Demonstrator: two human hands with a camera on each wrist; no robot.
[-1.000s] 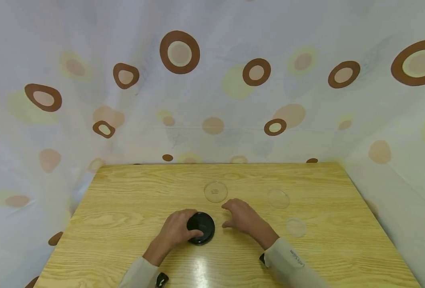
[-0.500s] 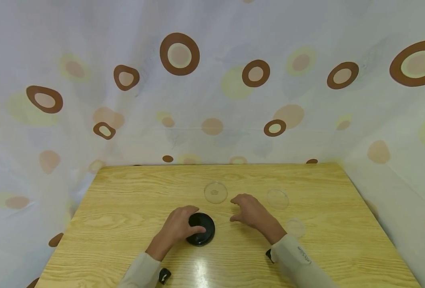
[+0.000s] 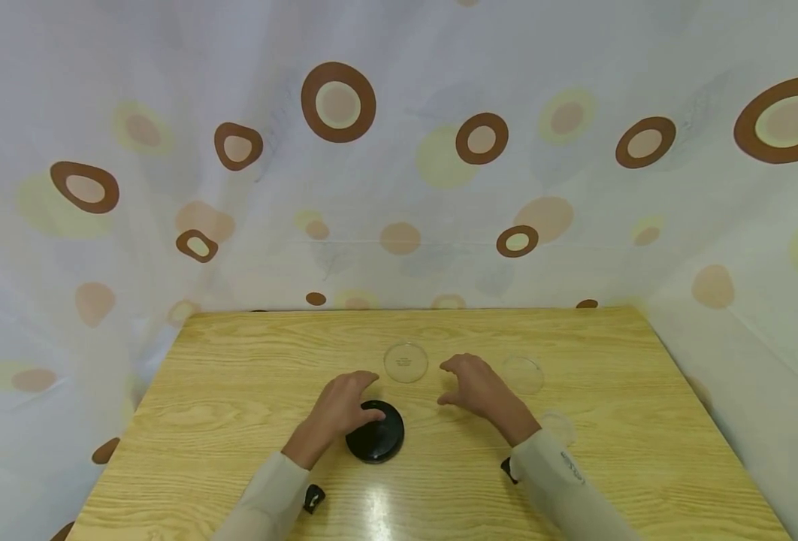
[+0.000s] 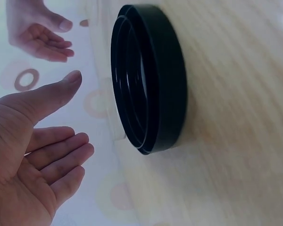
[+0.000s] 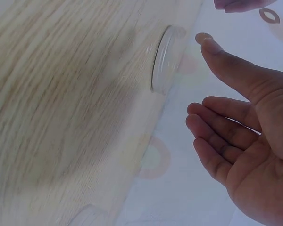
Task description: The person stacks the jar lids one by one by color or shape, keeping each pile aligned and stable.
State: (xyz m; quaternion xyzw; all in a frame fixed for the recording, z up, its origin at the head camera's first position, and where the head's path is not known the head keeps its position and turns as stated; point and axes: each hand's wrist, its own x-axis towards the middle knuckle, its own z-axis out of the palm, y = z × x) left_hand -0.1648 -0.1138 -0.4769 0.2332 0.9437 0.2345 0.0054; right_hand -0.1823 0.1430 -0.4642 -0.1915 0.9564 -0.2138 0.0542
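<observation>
A round, shallow black dish (image 3: 375, 443) with a stepped rim lies on the wooden table, and its ringed upper side shows in the left wrist view. My left hand (image 3: 337, 412) hovers over its far left edge, thumb overlapping the dish in the head view. In the left wrist view a gap separates the relaxed fingers (image 4: 61, 155) from the black dish (image 4: 172, 84). To the right, my right hand (image 3: 479, 387) is held above the table with nothing in it. Just beyond and between the hands lies a clear round dish (image 3: 406, 364) with small dark print.
Two more clear round discs lie to the right, one behind my right hand, a farther disc (image 3: 524, 367), and a nearer disc (image 3: 560, 427) beside the right sleeve. A patterned curtain (image 3: 399, 188) surrounds the wooden table (image 3: 250, 353) at the back and sides.
My left hand has come off the black dish, moving away and slightly up. The right hand has drawn to the right and farther forward. The clear discs have stayed put.
</observation>
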